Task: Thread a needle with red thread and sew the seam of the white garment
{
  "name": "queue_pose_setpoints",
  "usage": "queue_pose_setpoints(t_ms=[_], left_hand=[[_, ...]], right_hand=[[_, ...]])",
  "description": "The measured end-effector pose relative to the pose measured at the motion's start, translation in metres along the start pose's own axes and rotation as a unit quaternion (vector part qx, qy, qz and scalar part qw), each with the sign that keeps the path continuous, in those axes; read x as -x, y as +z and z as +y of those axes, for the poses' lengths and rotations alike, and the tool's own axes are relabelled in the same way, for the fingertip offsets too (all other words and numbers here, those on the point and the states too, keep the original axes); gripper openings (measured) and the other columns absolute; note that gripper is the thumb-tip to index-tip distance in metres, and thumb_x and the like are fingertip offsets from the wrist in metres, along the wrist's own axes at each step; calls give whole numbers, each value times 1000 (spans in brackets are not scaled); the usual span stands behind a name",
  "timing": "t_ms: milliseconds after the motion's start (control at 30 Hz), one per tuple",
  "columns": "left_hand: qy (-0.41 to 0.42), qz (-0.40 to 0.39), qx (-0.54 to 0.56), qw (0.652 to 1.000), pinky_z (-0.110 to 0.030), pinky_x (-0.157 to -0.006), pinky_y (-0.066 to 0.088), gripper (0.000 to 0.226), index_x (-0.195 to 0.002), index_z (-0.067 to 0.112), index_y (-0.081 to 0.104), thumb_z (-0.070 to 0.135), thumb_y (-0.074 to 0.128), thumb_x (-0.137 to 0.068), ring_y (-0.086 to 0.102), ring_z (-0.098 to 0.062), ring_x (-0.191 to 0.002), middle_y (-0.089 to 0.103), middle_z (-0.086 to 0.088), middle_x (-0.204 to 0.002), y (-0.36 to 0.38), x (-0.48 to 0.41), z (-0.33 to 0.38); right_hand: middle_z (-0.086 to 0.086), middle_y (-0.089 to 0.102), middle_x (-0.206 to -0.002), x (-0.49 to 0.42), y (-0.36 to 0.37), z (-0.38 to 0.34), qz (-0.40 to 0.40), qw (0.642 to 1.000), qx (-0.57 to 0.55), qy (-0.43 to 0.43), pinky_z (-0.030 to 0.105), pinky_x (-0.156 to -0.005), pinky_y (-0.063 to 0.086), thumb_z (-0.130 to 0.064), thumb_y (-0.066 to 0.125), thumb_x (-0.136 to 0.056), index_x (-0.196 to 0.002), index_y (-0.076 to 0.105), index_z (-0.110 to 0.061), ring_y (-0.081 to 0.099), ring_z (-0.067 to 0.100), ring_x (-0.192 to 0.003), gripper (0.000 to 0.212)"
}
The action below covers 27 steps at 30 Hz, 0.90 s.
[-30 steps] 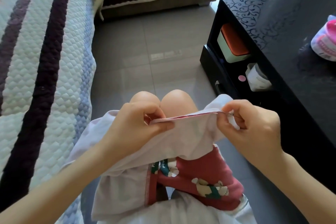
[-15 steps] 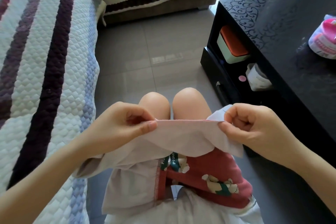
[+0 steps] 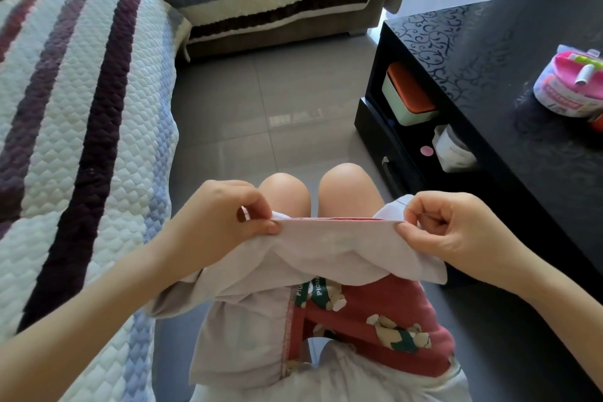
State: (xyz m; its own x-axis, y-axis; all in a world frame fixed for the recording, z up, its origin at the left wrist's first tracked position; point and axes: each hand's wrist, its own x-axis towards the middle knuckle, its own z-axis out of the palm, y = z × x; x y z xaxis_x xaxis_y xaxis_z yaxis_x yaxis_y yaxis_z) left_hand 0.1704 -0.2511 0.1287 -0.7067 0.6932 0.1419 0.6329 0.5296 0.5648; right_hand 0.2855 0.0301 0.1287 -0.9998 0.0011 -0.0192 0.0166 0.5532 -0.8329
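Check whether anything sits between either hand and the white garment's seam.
Nothing visible does. The left hand and the right hand each pinch one end of the seam, stretching the white garment's edge between them above the knees. The seam between them is uncovered.

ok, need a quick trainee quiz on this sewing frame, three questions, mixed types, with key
1. True or false: the left hand and the right hand both pinch the top edge of the white garment, which is stretched between them.
2. Where is the pink-and-white pouch? A) on the floor B) on top of the black table C) on the person's lap
3. Fill in: the green box on the table's shelf has an ______ lid.

Key: 1 true; 2 B; 3 orange
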Motion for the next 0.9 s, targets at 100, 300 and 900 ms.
queue_pose_setpoints(t_ms=[100, 300, 900], left_hand=[[25, 44, -13, 999, -1, -60, 38, 14, -65, 12, 67, 23, 75, -68, 54, -4, -65, 57, 12, -64, 4, 5, 0], [-51, 61, 42, 996, -16, -67, 49, 15, -71, 12, 65, 7, 79, -76, 61, -9, -73, 64, 6, -72, 6, 11, -3], [-157, -86, 34, 983, -41, -72, 52, 40, -76, 40, 68, 70, 42, -73, 63, -2, -76, 69, 19, -75, 22, 12, -9]], right_hand=[[-7, 37, -47, -2, 4, 3, 21, 999, 34, -12, 14, -44, 30, -9, 71, -81, -63, 58, -11, 34, 7, -43, 22], [-9, 38, -46, -5, 14, -5, 11, 999, 40, 3, 13, -45, 31, -7, 72, -80, -63, 58, -7, 34, 6, -43, 22], [-16, 45, -50, -14, 45, 9, -54, 995, 75, 37, 16, -51, 30, -15, 69, -79, -59, 51, -23, 41, 6, -50, 28]])
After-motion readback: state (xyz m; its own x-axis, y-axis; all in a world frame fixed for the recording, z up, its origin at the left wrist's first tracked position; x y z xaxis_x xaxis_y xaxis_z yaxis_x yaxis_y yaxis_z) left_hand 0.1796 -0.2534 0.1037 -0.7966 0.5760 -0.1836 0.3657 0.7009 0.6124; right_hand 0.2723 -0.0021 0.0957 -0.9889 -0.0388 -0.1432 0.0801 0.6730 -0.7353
